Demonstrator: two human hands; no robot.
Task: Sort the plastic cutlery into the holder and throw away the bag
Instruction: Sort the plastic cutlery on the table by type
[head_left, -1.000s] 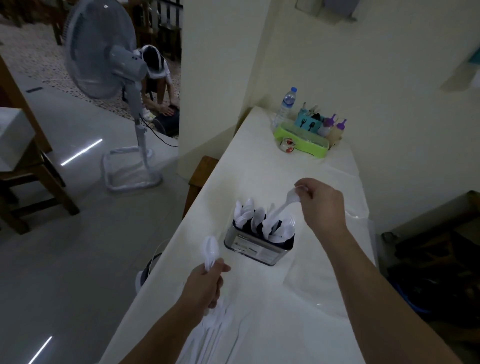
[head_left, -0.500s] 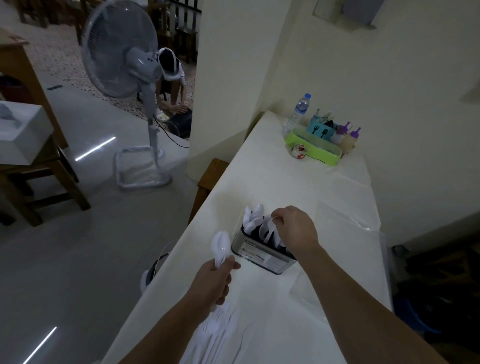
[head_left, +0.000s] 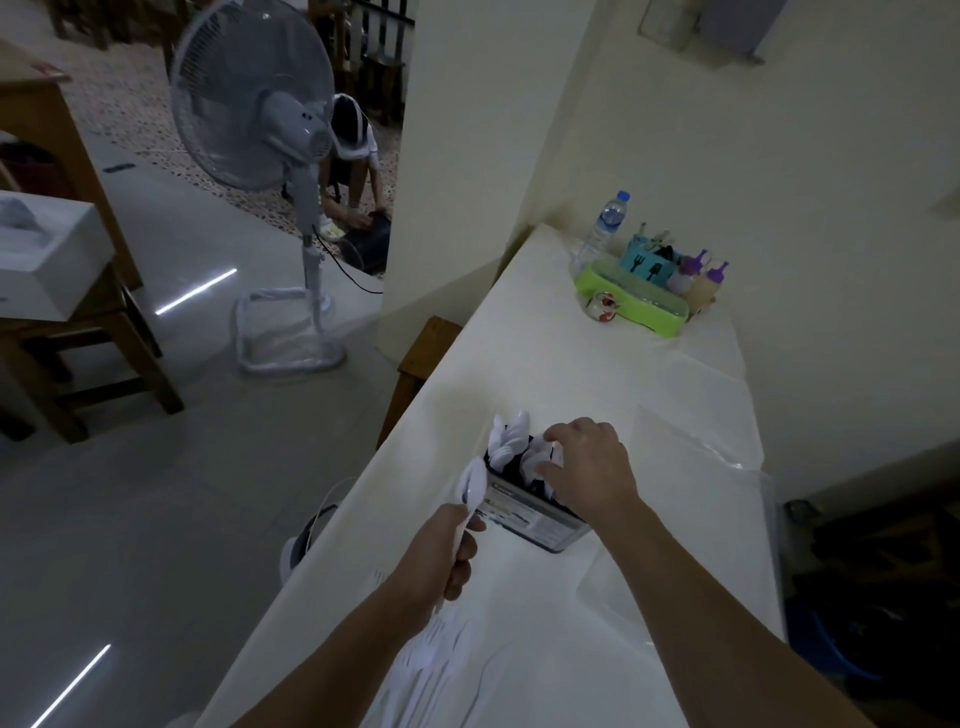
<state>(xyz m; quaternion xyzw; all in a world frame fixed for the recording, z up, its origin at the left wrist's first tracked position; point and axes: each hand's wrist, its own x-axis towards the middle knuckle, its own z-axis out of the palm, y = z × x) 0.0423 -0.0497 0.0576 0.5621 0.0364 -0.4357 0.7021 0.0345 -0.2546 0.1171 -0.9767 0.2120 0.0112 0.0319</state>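
A metal tin holder (head_left: 535, 525) stands on the white table (head_left: 545, 358), with white plastic cutlery (head_left: 506, 441) upright in it. My right hand (head_left: 589, 465) is over the holder's top, with fingers spread and fingertips resting on the cutlery heads. My left hand (head_left: 441, 558) hovers just left of the holder and grips a few white spoons (head_left: 472, 486), bowls up. More loose cutlery (head_left: 436, 660) lies in a pile on the table under my left forearm. A clear plastic bag (head_left: 691, 467) lies flat to the right of the holder.
A green tray (head_left: 634, 309) with bottles and a water bottle (head_left: 605, 223) stand at the table's far end. A bin (head_left: 306, 540) sits on the floor below the left edge. A standing fan (head_left: 254, 104), a wooden stool (head_left: 421, 358) and a crouching person (head_left: 353, 156) are to the left.
My right hand carried a piece of cutlery down into the holder and now rests on top of it. My left hand with the spoons moved closer to the holder.
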